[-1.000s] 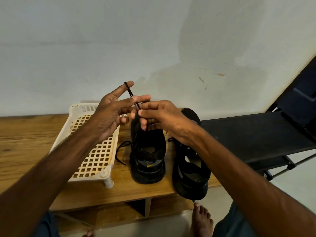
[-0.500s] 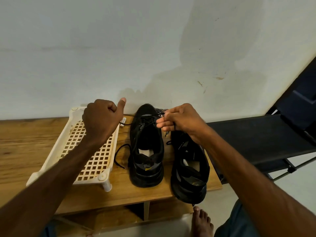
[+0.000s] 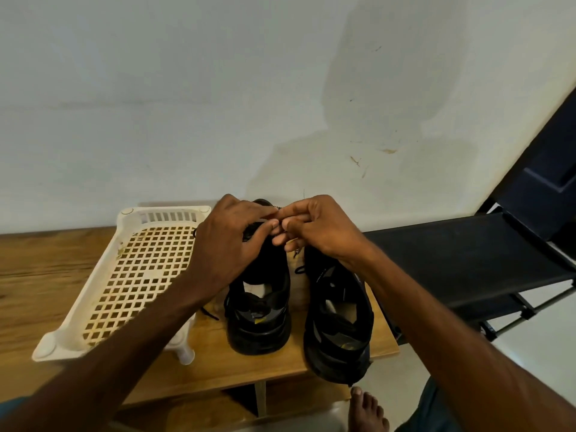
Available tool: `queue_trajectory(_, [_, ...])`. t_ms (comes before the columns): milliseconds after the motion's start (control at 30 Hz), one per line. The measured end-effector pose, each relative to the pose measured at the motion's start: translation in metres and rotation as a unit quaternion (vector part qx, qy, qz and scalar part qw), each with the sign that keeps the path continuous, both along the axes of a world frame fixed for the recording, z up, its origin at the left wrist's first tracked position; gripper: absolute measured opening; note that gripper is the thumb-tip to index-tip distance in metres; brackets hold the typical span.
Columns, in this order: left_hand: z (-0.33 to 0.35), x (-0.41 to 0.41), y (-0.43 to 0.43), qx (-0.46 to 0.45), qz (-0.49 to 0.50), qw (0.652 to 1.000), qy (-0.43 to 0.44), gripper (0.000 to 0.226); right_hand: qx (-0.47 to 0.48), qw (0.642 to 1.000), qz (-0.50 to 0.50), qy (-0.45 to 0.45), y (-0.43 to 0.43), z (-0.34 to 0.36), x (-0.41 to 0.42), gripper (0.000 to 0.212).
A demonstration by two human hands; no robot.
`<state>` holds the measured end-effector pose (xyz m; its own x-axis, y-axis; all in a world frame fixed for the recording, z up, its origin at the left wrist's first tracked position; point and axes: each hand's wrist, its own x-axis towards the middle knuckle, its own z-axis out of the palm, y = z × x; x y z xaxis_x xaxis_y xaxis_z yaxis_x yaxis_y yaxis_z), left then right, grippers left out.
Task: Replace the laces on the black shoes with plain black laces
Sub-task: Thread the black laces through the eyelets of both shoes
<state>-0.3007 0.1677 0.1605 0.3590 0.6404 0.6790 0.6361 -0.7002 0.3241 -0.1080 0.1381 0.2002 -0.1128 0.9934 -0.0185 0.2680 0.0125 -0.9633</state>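
Two black shoes stand heels toward me on a wooden bench (image 3: 218, 366). Over the toe end of the left shoe (image 3: 258, 310) my left hand (image 3: 230, 244) and my right hand (image 3: 314, 229) meet, fingertips touching. Both hands pinch the black lace (image 3: 251, 233) at the eyelets; the lace there is mostly hidden by my fingers. A loose lace end (image 3: 209, 313) lies on the bench left of that shoe. The right shoe (image 3: 338, 325) stands beside it, its heel overhanging the bench edge. Another lace tip (image 3: 298, 269) shows between the shoes.
A cream plastic lattice rack (image 3: 131, 275) stands on the bench at the left, close to my left forearm. A black folding shelf frame (image 3: 467, 257) stands to the right. The pale wall (image 3: 280, 104) rises just behind the shoes. My bare foot (image 3: 366, 410) is on the floor below.
My left hand, a fist pulling lace out to the left half a second ago, has come back right to meet my right hand over the left shoe's toe end.
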Motion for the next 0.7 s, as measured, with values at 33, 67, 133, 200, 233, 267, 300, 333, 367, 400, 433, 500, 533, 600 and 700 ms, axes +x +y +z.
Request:
queue_trajectory(33, [0.000,-0.001,0.001,-0.006,-0.009,1.000,0.001,0.023,-0.001,1.000,-0.005,0.013,0.000,0.001,0.002,0.017])
queue_trajectory(67, [-0.001,-0.002,0.002,-0.008,-0.016,1.000,0.003,0.021,-0.002,1.000,-0.009,0.022,0.000,0.001,0.004,0.017])
queue_trajectory(133, [-0.002,-0.004,0.003,0.000,-0.016,1.000,0.004,0.017,0.000,1.000,-0.022,0.013,-0.001,0.002,0.006,0.017])
queue_trajectory(200, [-0.001,-0.006,0.005,0.014,-0.004,1.000,-0.008,0.016,0.009,0.999,-0.045,-0.012,-0.002,0.002,0.009,0.020])
queue_trajectory(233, [-0.001,-0.007,0.006,0.021,0.001,1.000,-0.012,0.016,0.012,0.998,-0.053,-0.019,-0.002,0.002,0.010,0.020])
queue_trajectory(267, [0.000,-0.008,0.006,0.025,0.005,1.000,-0.011,0.017,0.012,0.998,-0.056,-0.022,-0.002,0.001,0.011,0.018])
queue_trajectory(300, [-0.001,-0.009,0.007,0.026,0.009,1.000,-0.008,0.017,0.009,0.998,-0.053,-0.023,-0.002,0.000,0.011,0.015])
queue_trajectory(333, [-0.001,-0.010,0.008,0.025,0.013,1.000,-0.004,0.017,0.004,0.999,-0.047,-0.025,-0.001,0.000,0.012,0.014])
queue_trajectory(367, [-0.002,-0.010,0.008,0.023,0.019,1.000,-0.002,0.017,-0.001,0.999,-0.039,-0.027,-0.001,-0.001,0.012,0.014])
queue_trajectory(400, [-0.002,-0.011,0.009,0.020,0.024,1.000,-0.001,0.017,-0.005,0.999,-0.035,-0.028,-0.001,-0.002,0.011,0.014])
queue_trajectory(433, [-0.002,-0.011,0.009,0.018,0.026,1.000,-0.001,0.017,-0.007,0.999,-0.034,-0.026,-0.001,-0.002,0.011,0.014])
queue_trajectory(500, [-0.002,-0.012,0.010,0.017,0.026,1.000,-0.004,0.017,-0.008,0.999,-0.040,-0.019,-0.002,-0.002,0.011,0.013])
queue_trajectory(533, [-0.002,-0.012,0.011,0.017,0.026,0.999,-0.007,0.017,-0.006,0.999,-0.047,-0.020,-0.002,-0.001,0.011,0.014])
queue_trajectory(600, [-0.003,-0.013,0.012,0.013,0.030,0.999,-0.011,0.016,0.002,0.998,-0.061,-0.029,-0.001,-0.001,0.012,0.017])
queue_trajectory(700, [-0.003,-0.012,0.012,-0.004,0.029,0.999,-0.017,0.025,0.016,0.996,-0.070,-0.048,0.000,-0.001,0.012,0.018])
